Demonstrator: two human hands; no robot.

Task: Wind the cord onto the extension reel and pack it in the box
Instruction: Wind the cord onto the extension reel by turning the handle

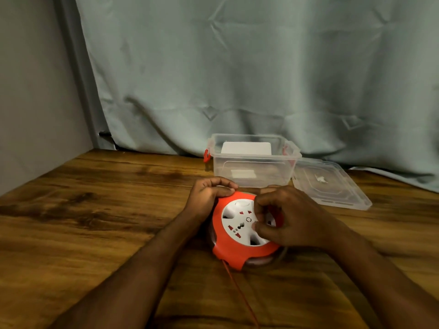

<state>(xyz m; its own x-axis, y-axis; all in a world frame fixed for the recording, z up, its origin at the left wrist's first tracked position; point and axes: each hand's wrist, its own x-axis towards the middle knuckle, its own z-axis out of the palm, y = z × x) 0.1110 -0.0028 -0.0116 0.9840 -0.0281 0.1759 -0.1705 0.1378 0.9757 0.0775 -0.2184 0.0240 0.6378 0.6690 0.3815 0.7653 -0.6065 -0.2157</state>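
An orange extension reel (228,245) with a white socket face lies flat on the wooden table (95,222). My left hand (209,193) grips its upper left rim. My right hand (285,219) lies over the right side of the socket face, fingers curled on the reel there. A thin orange cord (240,293) runs from the reel's front edge toward me and out of the bottom of the view. Behind the reel stands a clear plastic box (254,172) with orange side latches, open at the top.
The box's clear lid (330,184) lies flat to the right of the box. A grey-green curtain (237,67) hangs along the back of the table. A wall (31,91) closes off the left side.
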